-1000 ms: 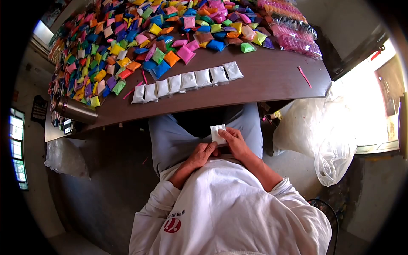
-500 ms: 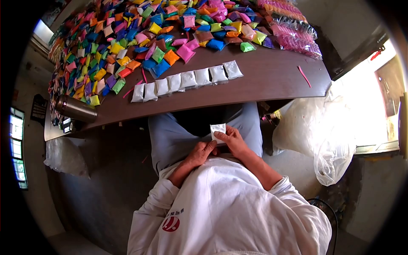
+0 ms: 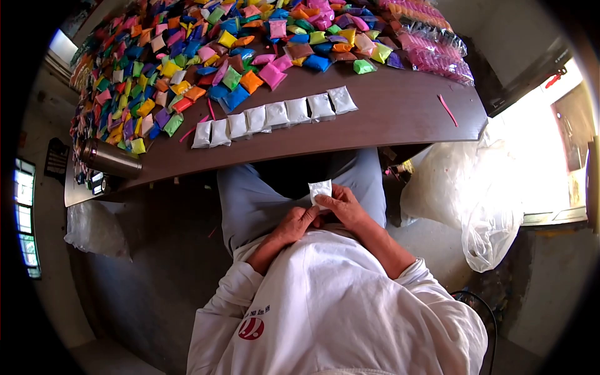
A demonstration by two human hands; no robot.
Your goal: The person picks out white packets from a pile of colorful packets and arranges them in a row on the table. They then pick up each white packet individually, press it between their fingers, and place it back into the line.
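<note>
Over my lap, just below the table edge, I hold a small white packet (image 3: pixel 319 188) upright. My right hand (image 3: pixel 345 207) pinches it from the right, with the thumb lying across its front. My left hand (image 3: pixel 294 225) is closed at the packet's lower left corner, its thumb pressed there; the fingers beneath are partly hidden. On the table ahead, several similar white packets (image 3: pixel 275 115) lie side by side in a slanting row, nearest to both hands.
A heap of coloured packets (image 3: pixel 231 78) covers the table's back and left. Pink-filled clear packs (image 3: pixel 437 59) are stacked back right. A steel flask (image 3: pixel 112 159) lies at the left edge. Pink strips (image 3: pixel 447 110) lie on the brown tabletop (image 3: pixel 387 106). Clear plastic bags (image 3: pixel 490 240) hang at right.
Both hands keep their hold on the white packet with hardly any movement. The view has shifted very slightly.
</note>
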